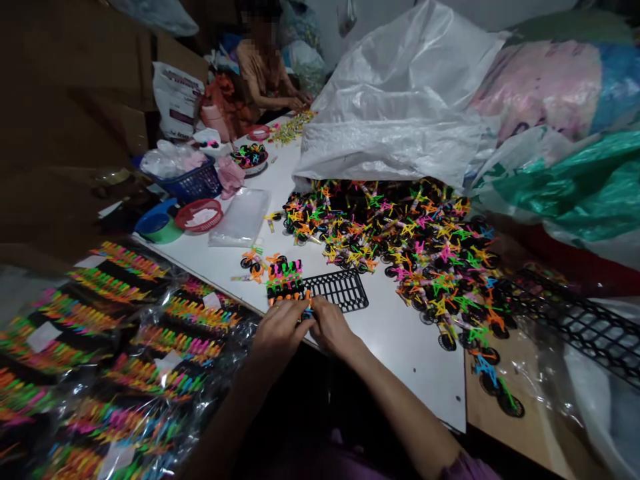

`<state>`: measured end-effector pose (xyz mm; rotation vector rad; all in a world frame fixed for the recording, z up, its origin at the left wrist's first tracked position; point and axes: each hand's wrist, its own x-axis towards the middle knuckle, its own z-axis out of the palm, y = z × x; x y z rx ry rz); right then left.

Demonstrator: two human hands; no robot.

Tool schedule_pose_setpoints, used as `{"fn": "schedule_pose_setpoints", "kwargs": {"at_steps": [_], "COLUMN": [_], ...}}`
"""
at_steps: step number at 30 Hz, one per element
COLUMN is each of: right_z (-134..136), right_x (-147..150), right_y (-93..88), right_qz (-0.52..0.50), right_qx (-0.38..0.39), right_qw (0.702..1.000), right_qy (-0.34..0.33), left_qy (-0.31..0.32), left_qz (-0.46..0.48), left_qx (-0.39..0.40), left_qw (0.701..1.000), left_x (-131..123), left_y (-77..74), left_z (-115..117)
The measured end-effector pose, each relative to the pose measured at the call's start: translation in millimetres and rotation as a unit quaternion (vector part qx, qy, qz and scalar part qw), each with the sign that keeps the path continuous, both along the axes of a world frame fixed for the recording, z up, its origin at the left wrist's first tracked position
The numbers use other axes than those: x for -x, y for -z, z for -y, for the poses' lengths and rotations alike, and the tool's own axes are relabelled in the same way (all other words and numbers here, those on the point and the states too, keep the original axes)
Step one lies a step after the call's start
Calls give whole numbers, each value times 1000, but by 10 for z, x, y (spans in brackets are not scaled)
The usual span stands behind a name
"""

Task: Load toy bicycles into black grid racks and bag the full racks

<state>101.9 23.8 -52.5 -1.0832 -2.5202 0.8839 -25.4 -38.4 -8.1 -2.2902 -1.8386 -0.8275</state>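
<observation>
Near the front edge of the white table, a black plastic rack [345, 288] lies flat with slots along it. Its left part is filled with upright toy bicycles [285, 275] in green, pink and orange with black wheels. My left hand [284, 325] curls over the rack's near left side. Close against it, my right hand [334, 327] is closed too. Between the fingertips of both hands shows a small toy bicycle [309, 305] with blue and orange parts, mostly hidden by the fingers.
Loose toy bicycles [400, 233] form a big heap beneath a white plastic sack [400, 100]. Clear bags [240, 217], a red basket [199, 217] and a blue basket [187, 180] stand left. Bagged filled racks [125, 347] lie lower left. Across the table a person [265, 73] handles small pieces.
</observation>
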Motion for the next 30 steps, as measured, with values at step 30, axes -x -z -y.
{"fn": "schedule_pose_setpoints", "kwargs": {"at_steps": [30], "right_z": [-1384], "right_x": [46], "right_y": [-285], "right_qz": [99], "right_qx": [-12], "right_qw": [989], "right_qy": [109], "left_qy": [-137], "left_qz": [163], "left_qx": [42], "left_qw": [976], "left_x": [428], "left_y": [-245], "left_z": [156]}}
